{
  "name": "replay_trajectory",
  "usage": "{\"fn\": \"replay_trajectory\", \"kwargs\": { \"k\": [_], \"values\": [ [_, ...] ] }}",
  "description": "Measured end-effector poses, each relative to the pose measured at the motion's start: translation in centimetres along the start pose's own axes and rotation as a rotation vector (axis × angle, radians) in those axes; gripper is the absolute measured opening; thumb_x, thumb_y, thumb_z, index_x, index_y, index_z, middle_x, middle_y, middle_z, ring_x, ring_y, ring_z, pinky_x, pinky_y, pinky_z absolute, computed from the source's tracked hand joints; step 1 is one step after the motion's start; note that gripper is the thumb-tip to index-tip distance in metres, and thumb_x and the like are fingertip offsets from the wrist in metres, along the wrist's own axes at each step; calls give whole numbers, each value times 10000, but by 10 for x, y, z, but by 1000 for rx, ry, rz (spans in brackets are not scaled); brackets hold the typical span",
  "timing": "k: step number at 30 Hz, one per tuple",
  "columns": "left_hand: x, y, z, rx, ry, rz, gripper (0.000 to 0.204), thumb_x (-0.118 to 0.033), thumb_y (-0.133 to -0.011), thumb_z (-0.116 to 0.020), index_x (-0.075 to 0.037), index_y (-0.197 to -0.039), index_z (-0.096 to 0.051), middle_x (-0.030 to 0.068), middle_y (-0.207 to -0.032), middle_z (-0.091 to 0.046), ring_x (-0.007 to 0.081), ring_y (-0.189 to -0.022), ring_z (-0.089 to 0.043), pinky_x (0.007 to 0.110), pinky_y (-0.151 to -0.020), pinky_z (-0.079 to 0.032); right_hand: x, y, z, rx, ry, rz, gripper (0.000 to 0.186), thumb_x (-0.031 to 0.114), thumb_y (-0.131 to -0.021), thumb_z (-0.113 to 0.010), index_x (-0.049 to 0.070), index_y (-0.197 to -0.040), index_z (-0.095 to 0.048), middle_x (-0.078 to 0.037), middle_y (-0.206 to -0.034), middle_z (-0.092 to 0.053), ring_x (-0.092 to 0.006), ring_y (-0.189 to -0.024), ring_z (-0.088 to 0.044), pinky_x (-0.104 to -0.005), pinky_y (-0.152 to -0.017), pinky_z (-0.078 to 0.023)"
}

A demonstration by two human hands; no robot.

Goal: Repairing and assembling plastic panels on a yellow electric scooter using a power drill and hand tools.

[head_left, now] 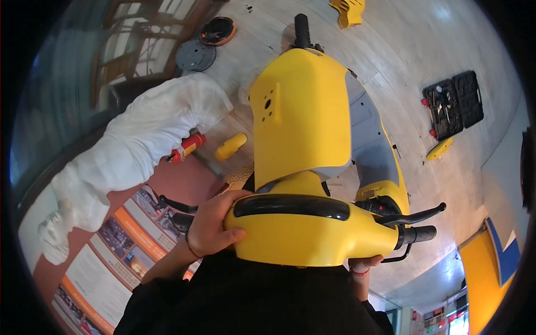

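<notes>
A yellow scooter's handlebar cover (296, 234), with a long dark strip across its top, lies close in front of my body. My left hand (212, 228) grips the left end of this cover, thumb on the near face and fingers over the far side. Under its right end, my right hand (365, 262) is mostly hidden; a few fingertips press against the lower edge. A black brake lever (416, 215) and a black grip (420, 234) stick out on the right. Beyond the cover stands the yellow front panel (301, 117) of the scooter, with several holes in it.
A black tool case (453, 106) lies open on the floor at right, near a small yellow part (440, 149). At left are a white statue (139, 134), a red fire extinguisher (187, 147) and a yellow curved piece (230, 146). Another yellow part (349, 12) lies far off.
</notes>
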State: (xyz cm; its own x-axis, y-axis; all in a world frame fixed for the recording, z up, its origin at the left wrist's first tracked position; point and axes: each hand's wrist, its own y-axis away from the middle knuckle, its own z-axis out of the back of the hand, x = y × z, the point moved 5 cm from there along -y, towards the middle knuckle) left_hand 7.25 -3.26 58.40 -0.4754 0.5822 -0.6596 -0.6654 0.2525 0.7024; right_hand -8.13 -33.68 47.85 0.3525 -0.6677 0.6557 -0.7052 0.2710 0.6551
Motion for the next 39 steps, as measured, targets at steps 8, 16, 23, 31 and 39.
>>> {"fn": "replay_trajectory", "kwargs": {
  "k": [8, 16, 23, 31, 39],
  "values": [
    [51, 92, 35, -426, -343, -319, 636, -261, -621, -818, -15, -1112, -497, 152, -1117, -520, 303, -1014, -506, 386, -893, -388, 12, 14, 5, -175, 152, -21, 794, 706, -834, -358, 142, -1389, -300, -47, -1381, -383, -252, -1243, -398, -413, -1025, -347],
    [151, 144, -3, -434, 234, -18, 370, -171, -697, -776, -40, -961, -554, 71, -836, -549, 167, -736, -535, 292, -681, -456, 14, 17, -45, -206, -91, -139, 780, 702, -843, -334, 123, -1364, -383, -67, -1407, -365, -259, -1284, -342, -429, -1051, -293],
    [176, 99, -41, 262, 520, 377, 557, -255, -689, -803, -8, -1109, -532, 86, -1029, -581, 163, -929, -575, 281, -793, -477, 22, 29, -85, -290, 158, 8, 758, 665, -874, -333, 91, -1368, -370, -82, -1366, -430, -237, -1228, -417, -363, -1032, -332],
    [169, 43, -62, 450, 930, -383, 857, -222, -702, -796, -37, -1359, -278, 127, -1241, -494, 232, -1165, -476, 360, -997, -395, 30, 92, -11, -191, 764, -197, 601, 448, -927, -458, -34, -1281, -410, -159, -1196, -543, -283, -1141, -491, -390, -1024, -342],
    [192, 39, -34, 308, 872, -560, 529, -171, -826, -667, -25, -1278, -433, 108, -1265, -486, 232, -1184, -469, 356, -1011, -379, -87, 131, -173, 290, 668, -339, 547, 367, -954, -438, -3, -1343, -335, -185, -1288, -483, -333, -1211, -457, -398, -1020, -356]
  ]
}}
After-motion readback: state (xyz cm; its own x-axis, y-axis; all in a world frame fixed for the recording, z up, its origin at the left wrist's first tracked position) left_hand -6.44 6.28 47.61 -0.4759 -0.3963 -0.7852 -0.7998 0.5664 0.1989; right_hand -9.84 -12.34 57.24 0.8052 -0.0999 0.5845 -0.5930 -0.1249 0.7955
